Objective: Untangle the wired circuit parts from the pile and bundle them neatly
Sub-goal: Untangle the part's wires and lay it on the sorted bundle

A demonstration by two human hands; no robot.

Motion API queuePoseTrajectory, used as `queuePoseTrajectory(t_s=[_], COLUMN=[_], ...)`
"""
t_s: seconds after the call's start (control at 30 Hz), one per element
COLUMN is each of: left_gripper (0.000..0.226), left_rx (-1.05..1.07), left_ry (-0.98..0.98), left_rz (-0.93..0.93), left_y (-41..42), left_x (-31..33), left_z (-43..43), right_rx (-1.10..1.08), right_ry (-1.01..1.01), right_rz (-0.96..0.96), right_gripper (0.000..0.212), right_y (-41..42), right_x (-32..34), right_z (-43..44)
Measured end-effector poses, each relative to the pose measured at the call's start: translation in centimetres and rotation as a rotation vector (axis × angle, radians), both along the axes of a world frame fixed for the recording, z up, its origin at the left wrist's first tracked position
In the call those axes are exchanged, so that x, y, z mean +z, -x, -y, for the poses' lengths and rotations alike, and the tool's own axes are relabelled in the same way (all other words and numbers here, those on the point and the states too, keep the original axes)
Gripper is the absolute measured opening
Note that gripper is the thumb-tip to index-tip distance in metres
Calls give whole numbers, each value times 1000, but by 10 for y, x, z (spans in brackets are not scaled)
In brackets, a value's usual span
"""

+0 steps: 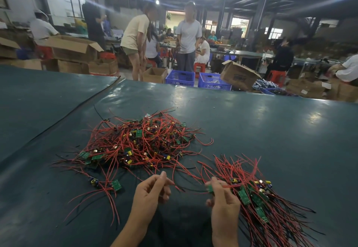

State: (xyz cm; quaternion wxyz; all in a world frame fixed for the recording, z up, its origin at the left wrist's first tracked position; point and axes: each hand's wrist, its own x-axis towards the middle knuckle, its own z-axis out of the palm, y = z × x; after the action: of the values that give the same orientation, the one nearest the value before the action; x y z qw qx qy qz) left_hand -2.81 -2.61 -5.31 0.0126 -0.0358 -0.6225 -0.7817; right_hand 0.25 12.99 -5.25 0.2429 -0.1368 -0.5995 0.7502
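Pinching, left hand (153,190): thumb and forefinger nip a red wire (182,187) near its end; the other fingers curl underneath.
Right hand (222,198): fingers are curled round a small green board (210,188) and its leads, at the left edge of the bundle.
Bundle (255,198): lies near right on the table (271,130), boards roughly side by side, wires fanning out both near and far.
Stray parts (108,184): near left, a few boards with capacitors trail long leads, just clear of the pile.
Pile (139,144): mid-table, beyond both hands, red and black leads are knotted over green boards.
Handling: the parts look light, the leads limp yet springy and quick to snag. The solder joints are probably the weak spot, so hold a part by the board edge or by the wire close to the board, and draw slowly.
Far: blue crates (181,78), cardboard boxes (73,48), and people standing and sitting.
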Motion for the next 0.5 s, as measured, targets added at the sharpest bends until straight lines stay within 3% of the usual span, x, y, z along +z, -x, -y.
queuePoseTrajectory(t_s=[0.13, 0.27, 0.4, 0.5], left_gripper=[38, 40, 39, 38], left_rx=[4, -16, -17, -13], left_ry=[7, 35, 35, 45], left_rz=[19, 12, 14, 15], left_y=[1, 0, 0, 0], left_x=[-2, -4, -4, -3], left_z=[0, -2, -2, -2], right_rx=[-19, -86, -217, -273], right_ry=[230, 261, 25, -354], right_rz=[-125, -209, -188, -91], right_gripper=[28, 24, 39, 41], right_y=[1, -1, -3, -2], right_x=[8, 13, 4, -3], right_z=[-12, -18, -23, -30])
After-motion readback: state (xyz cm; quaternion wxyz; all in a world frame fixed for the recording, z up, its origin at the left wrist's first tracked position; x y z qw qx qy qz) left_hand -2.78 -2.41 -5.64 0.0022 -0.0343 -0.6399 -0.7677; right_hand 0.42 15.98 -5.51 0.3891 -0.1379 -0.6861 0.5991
